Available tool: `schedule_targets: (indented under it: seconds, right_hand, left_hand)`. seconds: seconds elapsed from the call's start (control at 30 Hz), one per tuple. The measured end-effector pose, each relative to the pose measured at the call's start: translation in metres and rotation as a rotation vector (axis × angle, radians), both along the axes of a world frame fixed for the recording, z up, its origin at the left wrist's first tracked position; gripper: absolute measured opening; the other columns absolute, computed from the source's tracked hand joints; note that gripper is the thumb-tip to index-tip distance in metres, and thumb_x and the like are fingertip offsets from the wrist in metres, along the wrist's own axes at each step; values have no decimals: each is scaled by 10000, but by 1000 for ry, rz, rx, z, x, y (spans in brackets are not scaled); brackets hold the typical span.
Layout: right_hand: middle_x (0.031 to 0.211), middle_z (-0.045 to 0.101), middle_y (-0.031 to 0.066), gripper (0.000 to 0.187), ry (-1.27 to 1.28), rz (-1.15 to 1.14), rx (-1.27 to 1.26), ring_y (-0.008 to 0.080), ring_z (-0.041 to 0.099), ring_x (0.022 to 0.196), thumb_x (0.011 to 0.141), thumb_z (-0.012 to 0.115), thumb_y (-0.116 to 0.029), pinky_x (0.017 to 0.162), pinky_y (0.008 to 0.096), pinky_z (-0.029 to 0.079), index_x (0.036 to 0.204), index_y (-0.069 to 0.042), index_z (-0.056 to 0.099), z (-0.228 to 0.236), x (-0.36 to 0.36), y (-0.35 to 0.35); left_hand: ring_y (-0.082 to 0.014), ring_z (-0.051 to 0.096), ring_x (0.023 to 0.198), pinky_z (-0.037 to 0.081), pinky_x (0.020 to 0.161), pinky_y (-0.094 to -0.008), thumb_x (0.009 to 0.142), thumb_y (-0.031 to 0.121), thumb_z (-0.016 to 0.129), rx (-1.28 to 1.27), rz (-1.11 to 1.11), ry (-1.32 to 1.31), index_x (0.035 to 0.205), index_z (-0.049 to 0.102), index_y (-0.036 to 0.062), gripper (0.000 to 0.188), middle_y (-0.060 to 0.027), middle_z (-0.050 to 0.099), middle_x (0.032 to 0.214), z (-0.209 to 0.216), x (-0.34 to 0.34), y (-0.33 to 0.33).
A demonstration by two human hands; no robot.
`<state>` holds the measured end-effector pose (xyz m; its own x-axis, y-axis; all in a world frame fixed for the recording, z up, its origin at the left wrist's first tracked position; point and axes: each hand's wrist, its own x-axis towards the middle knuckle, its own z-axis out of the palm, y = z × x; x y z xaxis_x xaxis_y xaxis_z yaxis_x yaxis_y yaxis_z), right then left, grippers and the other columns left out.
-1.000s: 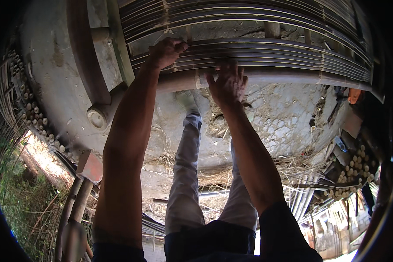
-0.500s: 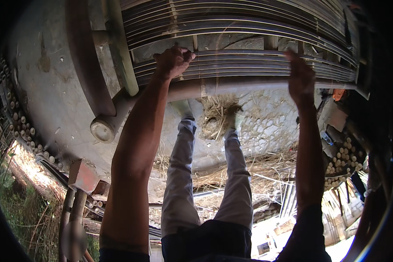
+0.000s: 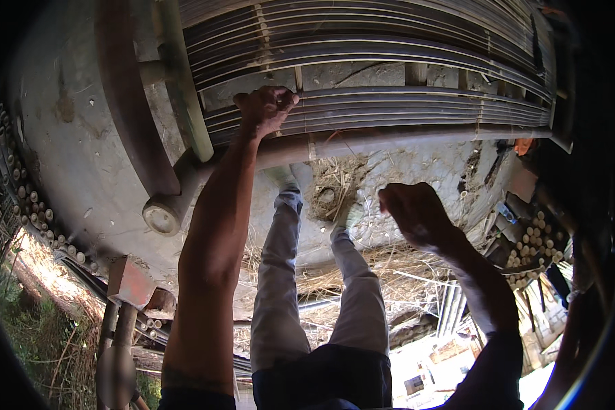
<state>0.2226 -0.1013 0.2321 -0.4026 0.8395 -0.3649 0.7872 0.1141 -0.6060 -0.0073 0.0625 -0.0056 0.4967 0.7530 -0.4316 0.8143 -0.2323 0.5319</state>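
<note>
My left hand is closed in a pinch over the near slats of a bamboo frame, at their left part. What its fingers hold, if anything, is too small to make out. Dark narrow slats run side by side across the frame, behind a thick bamboo pole. A thin reddish strand curves over that pole, between my hands. Nearer to me, my right hand is curled closed in the air, apart from the frame. Its grip is in shadow, and I cannot see what is inside.
Thick bamboo posts stand at the frame's left, joined to a pole with a pale cut end. Straw lies on the ground by my feet. Cut bamboo is stacked at the right and left. A red block sits lower left.
My right hand has come down from the pole's right part, toward me and leftward, and is now curled. The left hand has dropped slightly nearer, still pinched. The view has shifted a little.
</note>
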Motion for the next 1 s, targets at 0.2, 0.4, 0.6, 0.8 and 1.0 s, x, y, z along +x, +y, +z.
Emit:
schedule_targets:
  seconds: [0.2, 0.4, 0.6, 0.8, 1.0]
  right_hand:
    - [1131, 645, 207, 373, 216, -456, 101, 378, 633, 1046, 858, 642, -39, 927, 430, 516, 1223, 5, 578, 26, -20, -58]
    - [1052, 680, 179, 356, 244, -1065, -401, 305, 674, 943, 947, 593, -274, 841, 369, 522, 1140, 25, 595, -41, 57, -224]
    - [1261, 604, 188, 855, 1176, -1826, -544, 320, 612, 1095, 916, 389, -693, 934, 451, 469, 1349, 41, 467, -190, 196, -198]
    - [1531, 304, 155, 827, 2090, -2023, 38, 337, 266, 1420, 889, 480, -667, 1156, 570, 189, 1417, -41, 362, -225, 325, -151]
    - [649, 488, -9, 192, 1860, -1952, 177, 125, 500, 608, 1003, 509, -165, 949, 394, 451, 819, -113, 529, -192, 515, -362]
  left_hand:
    - [-279, 686, 815, 467, 787, -459, 884, 596, 526, 15, -45, -238, 923, 722, 156, 483, -74, 716, 838, -3, -1, 2]
    - [-301, 628, 928, 483, 808, -430, 896, 429, 645, 332, 70, -113, 1015, 685, 86, 365, -101, 676, 972, 36, 13, -15]
    - [-329, 604, 972, 483, 814, -436, 929, 345, 607, 595, 4, -298, 1068, 637, 73, 307, -122, 650, 1030, 74, 173, -83]
    - [-363, 592, 1052, 424, 918, -533, 981, 381, 505, 783, -70, -268, 1172, 582, 71, 371, -182, 616, 1157, 44, 397, -117]
    - [-304, 606, 887, 431, 838, -492, 977, 357, 455, 688, 38, 144, 873, 579, 101, 303, -80, 625, 893, 16, 447, -134]
